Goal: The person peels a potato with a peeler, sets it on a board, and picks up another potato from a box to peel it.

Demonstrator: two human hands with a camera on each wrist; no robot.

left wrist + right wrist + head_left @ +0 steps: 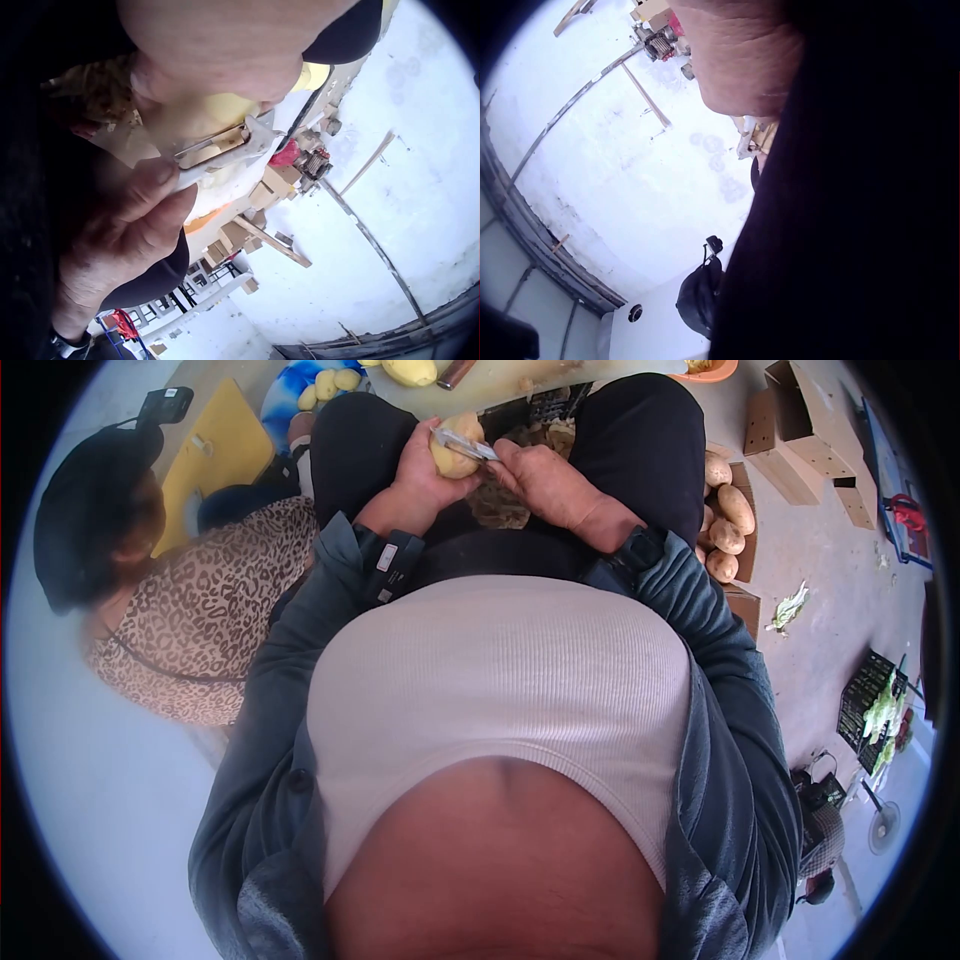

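In the head view my left hand holds a partly peeled potato between the knees. My right hand grips the handle of a peeler, whose head lies against the potato's upper face. Close up in the left wrist view, thumb and fingers of the right hand pinch the peeler's pale handle, its blade frame right at the potato. Potato peelings lie below the hands. The right wrist view shows mostly a dark sleeve and part of the hand.
Unpeeled potatoes fill a carton by the right knee. Ahead, peeled potatoes and a brown handle lie on a board, near a blue-and-white bowl and an orange bowl. Another person sits close on the left.
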